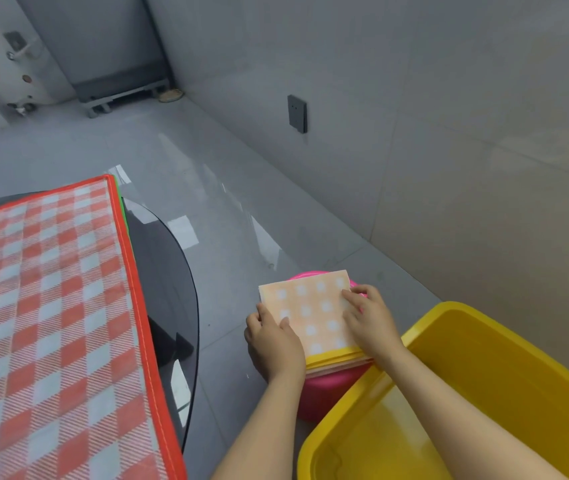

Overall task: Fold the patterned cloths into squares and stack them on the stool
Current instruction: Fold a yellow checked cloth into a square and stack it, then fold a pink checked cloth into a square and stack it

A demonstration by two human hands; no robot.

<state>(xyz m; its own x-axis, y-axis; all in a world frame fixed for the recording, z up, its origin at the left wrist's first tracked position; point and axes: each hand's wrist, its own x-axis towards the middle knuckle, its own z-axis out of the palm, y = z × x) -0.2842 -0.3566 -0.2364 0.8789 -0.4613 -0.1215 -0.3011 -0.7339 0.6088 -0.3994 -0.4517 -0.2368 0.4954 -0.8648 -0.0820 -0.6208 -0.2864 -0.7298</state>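
My left hand (273,344) rests on the near left corner of the folded orange cloth (314,315), its fingers (265,315) curled over the left edge and the thumb lying on top, so it grips that side. My right hand (368,318) lies on the right side of the same cloth, its fingers spread and fairly flat, pressing down near the far right corner. The cloth, orange with pale dots and a yellow border along the near edge, tops a small stack of folded cloths on the pink stool (324,393). Just beside the stool on my right stands a yellow tub (505,344). On my left, a red checked mat (51,306) covers the dark glass tabletop (165,271).
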